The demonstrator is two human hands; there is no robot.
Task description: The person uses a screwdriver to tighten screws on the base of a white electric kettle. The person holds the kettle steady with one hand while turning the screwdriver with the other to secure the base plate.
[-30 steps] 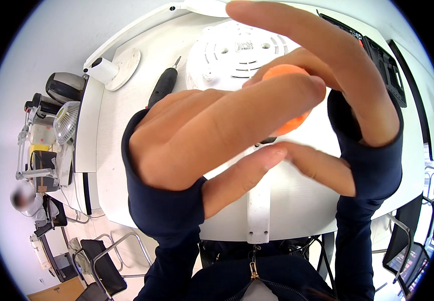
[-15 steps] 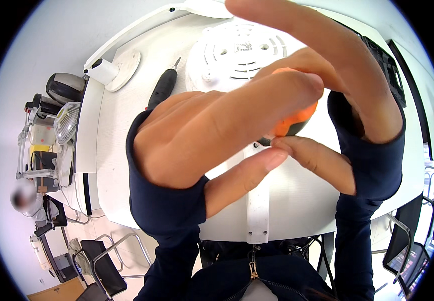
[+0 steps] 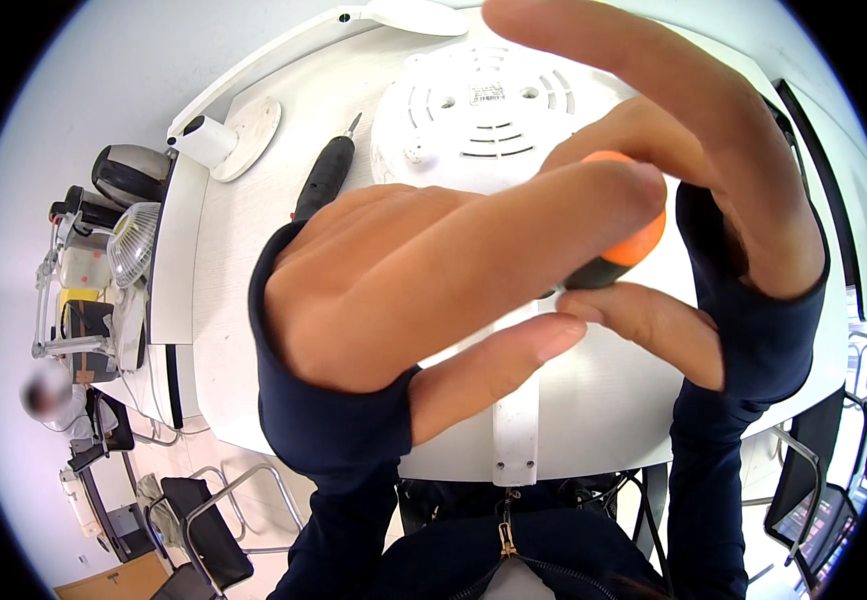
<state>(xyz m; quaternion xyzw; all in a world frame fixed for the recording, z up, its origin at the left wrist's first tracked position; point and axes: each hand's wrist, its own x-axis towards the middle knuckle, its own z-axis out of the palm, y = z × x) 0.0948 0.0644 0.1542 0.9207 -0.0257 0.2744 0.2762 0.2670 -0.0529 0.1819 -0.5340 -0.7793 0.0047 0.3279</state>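
Note:
Above the table, close to my view, my left hand [image 3: 383,280] and my right hand [image 3: 713,170] meet around a rounded orange-and-black handle [image 3: 638,235]. My left index finger crosses in front of it, and the left thumb tip lies against the right thumb tip. One long right finger arches over the top, another curls behind the handle. The fingers hide much of the handle, so its kind is unclear. Below the hands a white strip [image 3: 515,420] with small screws at its near end runs to the table's front edge. Beyond them lies a round white slotted housing [image 3: 488,115].
A black power screwdriver [image 3: 326,175] lies left of the housing, tip pointing away. A white desk lamp [image 3: 238,140] stands at the back left. A dark case [image 3: 788,130] sits at the right edge. A side bench [image 3: 128,300] holds equipment; a person sits beyond it.
The orange-and-black handle has shifted right and a little down, showing more of its smooth end. Both hands have moved slightly right with it, still together.

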